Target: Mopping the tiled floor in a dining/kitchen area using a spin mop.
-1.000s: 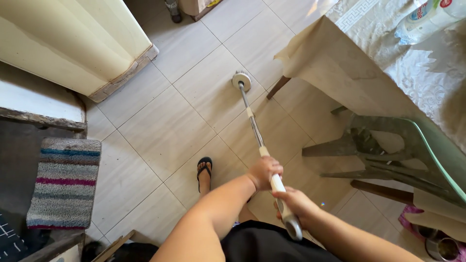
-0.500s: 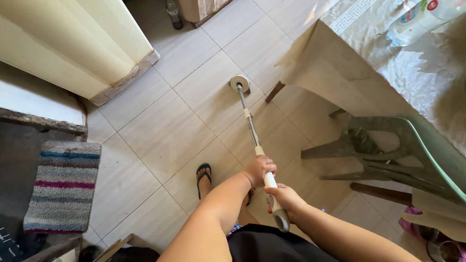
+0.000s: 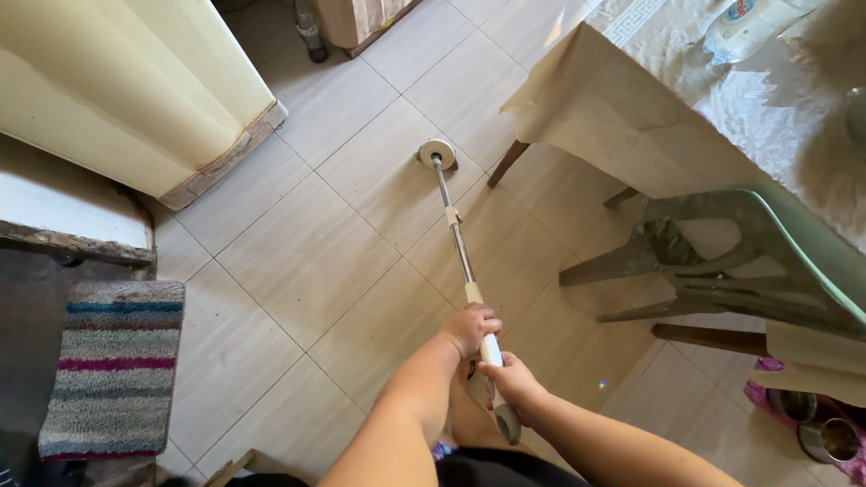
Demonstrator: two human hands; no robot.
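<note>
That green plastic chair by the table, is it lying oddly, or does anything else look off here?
Yes. The green plastic chair is tipped over, its legs pointing sideways toward the tiled floor beside the cloth-covered table. Nothing looks spilled. Both hands, left hand and right hand, grip the mop.

Bright daylight from the upper right glares on the tablecloth (image 3: 767,99), image sharp, edges bowed by wide-angle distortion
</note>
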